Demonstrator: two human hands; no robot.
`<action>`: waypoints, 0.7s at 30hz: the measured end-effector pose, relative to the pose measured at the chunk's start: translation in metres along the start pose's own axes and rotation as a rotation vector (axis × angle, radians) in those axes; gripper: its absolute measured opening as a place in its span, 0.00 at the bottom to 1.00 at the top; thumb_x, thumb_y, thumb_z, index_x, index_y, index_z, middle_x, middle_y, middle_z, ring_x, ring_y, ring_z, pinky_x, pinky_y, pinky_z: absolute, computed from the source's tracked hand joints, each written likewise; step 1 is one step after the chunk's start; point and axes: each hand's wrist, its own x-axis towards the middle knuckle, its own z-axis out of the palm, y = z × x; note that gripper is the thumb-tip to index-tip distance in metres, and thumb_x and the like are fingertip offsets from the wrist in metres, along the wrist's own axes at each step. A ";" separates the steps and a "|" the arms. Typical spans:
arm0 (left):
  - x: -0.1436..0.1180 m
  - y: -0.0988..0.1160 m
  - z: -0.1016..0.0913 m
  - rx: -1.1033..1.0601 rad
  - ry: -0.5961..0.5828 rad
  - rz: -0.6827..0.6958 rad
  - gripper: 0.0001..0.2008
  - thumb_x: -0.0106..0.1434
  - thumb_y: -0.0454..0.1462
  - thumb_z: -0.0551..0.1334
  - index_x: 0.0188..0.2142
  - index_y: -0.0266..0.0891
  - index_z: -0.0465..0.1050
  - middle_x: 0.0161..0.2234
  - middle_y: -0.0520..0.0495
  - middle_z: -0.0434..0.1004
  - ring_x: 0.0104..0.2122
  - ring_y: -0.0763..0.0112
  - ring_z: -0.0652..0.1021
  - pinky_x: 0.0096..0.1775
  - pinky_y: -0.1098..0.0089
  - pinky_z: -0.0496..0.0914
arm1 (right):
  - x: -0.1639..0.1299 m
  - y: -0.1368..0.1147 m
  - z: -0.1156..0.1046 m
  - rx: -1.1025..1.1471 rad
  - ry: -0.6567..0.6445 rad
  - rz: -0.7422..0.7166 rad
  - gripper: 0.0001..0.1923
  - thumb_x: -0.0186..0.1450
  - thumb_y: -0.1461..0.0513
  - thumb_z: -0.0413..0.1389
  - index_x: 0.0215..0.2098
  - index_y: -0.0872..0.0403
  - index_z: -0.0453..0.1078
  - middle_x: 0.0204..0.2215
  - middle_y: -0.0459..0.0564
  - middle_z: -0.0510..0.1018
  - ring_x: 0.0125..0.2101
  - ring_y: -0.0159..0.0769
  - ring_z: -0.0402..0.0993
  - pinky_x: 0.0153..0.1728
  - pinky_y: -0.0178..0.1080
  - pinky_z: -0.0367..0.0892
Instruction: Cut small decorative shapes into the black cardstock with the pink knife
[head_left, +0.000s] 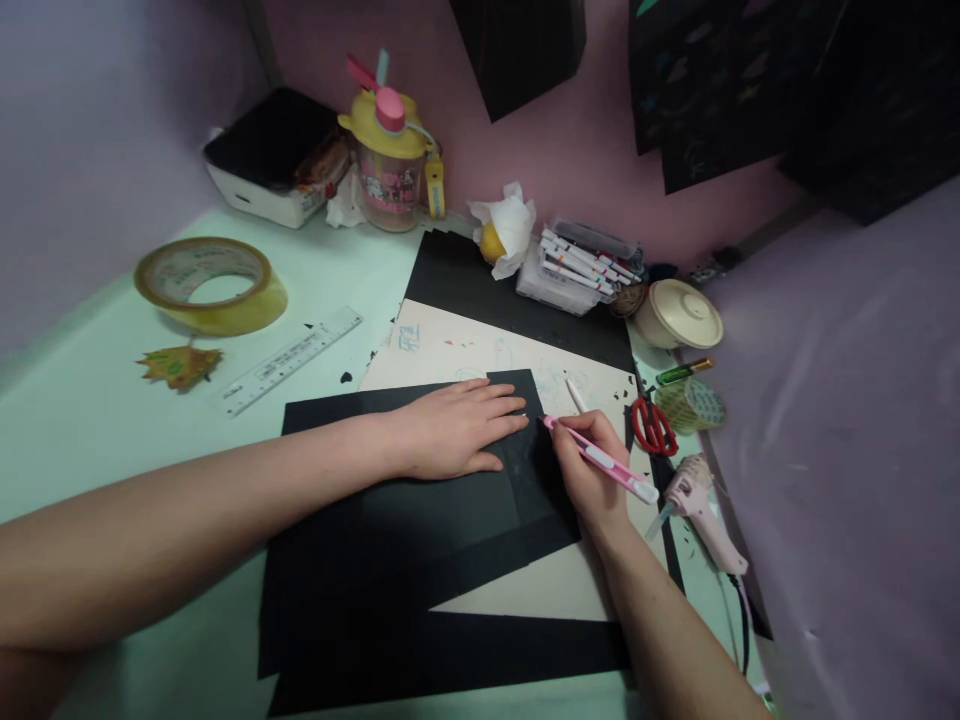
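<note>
My left hand lies flat with its fingers spread on a black paper sheet, pressing it down. A pink and white craft knife is pinched in my right hand, its tip at the sheet's right part, close to my left fingertips. Beneath the black sheet is a white sheet with faint blue drawings, and more black paper shows under that. Just beyond my right hand, a white pen-like stick rests on the white sheet.
To the right lie red-handled scissors, a tape roll and a pink glue gun. At left are a large tape roll, a ruler and a leaf. Behind stand a cup and a marker box.
</note>
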 end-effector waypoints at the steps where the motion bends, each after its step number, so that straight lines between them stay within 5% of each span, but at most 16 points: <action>1: 0.000 -0.001 0.000 0.003 -0.005 0.002 0.29 0.68 0.49 0.56 0.63 0.40 0.59 0.65 0.44 0.57 0.66 0.58 0.56 0.63 0.57 0.51 | 0.000 0.000 0.000 -0.009 -0.009 -0.010 0.06 0.60 0.60 0.57 0.28 0.53 0.69 0.22 0.43 0.72 0.24 0.32 0.67 0.27 0.34 0.62; 9: -0.001 -0.006 -0.008 -0.005 -0.082 0.034 0.26 0.69 0.47 0.55 0.64 0.45 0.58 0.67 0.47 0.53 0.67 0.62 0.53 0.65 0.56 0.45 | 0.000 0.001 -0.004 -0.034 -0.045 -0.052 0.05 0.60 0.61 0.57 0.27 0.53 0.69 0.22 0.42 0.72 0.24 0.31 0.66 0.27 0.34 0.61; 21: 0.000 -0.001 -0.004 -0.036 -0.010 0.021 0.26 0.67 0.49 0.56 0.61 0.40 0.62 0.65 0.43 0.58 0.65 0.56 0.56 0.64 0.52 0.47 | -0.002 0.003 -0.002 -0.025 -0.066 -0.050 0.06 0.61 0.60 0.57 0.27 0.54 0.70 0.21 0.42 0.72 0.23 0.31 0.65 0.27 0.34 0.61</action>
